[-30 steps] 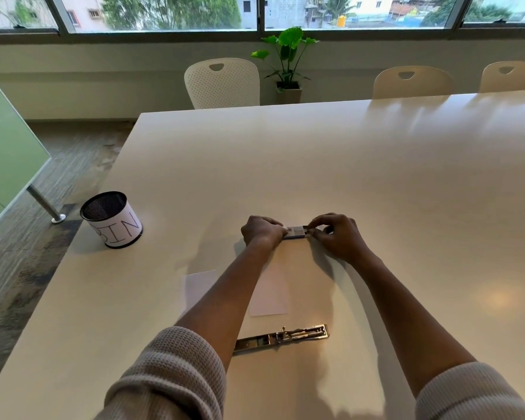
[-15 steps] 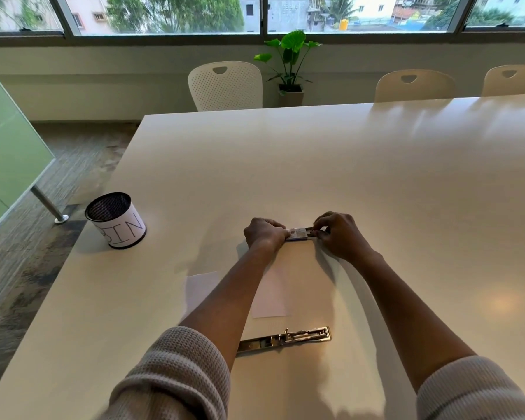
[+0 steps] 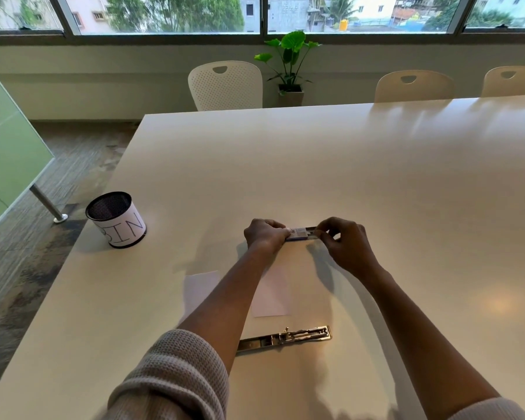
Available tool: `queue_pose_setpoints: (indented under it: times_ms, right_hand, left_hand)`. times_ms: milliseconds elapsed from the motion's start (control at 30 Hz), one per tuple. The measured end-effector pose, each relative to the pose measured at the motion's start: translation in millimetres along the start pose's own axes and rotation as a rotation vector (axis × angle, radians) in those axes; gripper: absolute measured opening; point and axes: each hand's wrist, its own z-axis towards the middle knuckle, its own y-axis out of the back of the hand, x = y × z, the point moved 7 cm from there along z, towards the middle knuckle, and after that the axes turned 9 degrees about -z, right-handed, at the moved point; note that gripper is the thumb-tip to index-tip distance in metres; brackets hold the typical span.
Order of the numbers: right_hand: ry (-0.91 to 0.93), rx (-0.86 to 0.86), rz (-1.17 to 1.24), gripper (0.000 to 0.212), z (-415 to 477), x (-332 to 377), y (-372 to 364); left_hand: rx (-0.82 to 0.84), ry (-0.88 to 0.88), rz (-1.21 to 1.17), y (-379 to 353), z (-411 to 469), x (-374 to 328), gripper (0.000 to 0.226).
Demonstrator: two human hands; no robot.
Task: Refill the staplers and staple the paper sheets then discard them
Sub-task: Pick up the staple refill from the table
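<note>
A small staple box (image 3: 299,233) lies on the white table (image 3: 376,183) between my hands. My left hand (image 3: 265,234) grips its left end with curled fingers. My right hand (image 3: 344,242) pinches the box's right end, where a dark inner part shows. Nearer to me a metal stapler (image 3: 285,339) lies opened out flat. Two white paper sheets (image 3: 272,294) lie between the stapler and my hands, partly hidden by my left forearm.
A black mesh cup labelled BIN (image 3: 115,219) stands at the table's left edge. White chairs (image 3: 226,86) line the far side, with a potted plant (image 3: 290,68) by the window. The floor drops away left of the table.
My hands stay at the staple box. The right hand's fingers have shifted slightly to the right at the box's end.
</note>
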Motion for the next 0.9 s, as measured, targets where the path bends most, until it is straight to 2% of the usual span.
queue_pose_setpoints:
  times_ms: [167,333,400,500,633,900]
  right_hand:
    - [0.093,0.087,-0.067,0.028,-22.9,3.2,-14.0]
    - [0.136,0.093,-0.124,0.027,-26.3,5.9,-14.7]
    - [0.086,0.074,-0.073,0.023,-22.6,1.8,-9.7]
    - [-0.107,-0.051,-0.011,0.013,-9.6,-15.5,2.6]
    - [-0.311,-0.018,0.007,0.018,1.7,-35.7,-1.8]
    - [-0.414,0.01,0.113,0.013,11.8,-33.0,-14.0]
  left_hand:
    - [0.008,-0.007,-0.018,0.9,-1.6,0.9,0.017]
    - [0.027,-0.024,-0.026,1.0,-4.3,1.9,0.019]
    - [0.034,-0.025,-0.033,2.1,-5.7,2.5,0.019]
    - [0.036,-0.031,-0.036,3.7,-6.9,2.6,0.019]
    - [0.042,-0.04,-0.034,3.8,-8.9,3.1,0.02]
    - [0.044,-0.074,-0.025,2.3,-11.2,1.5,0.023]
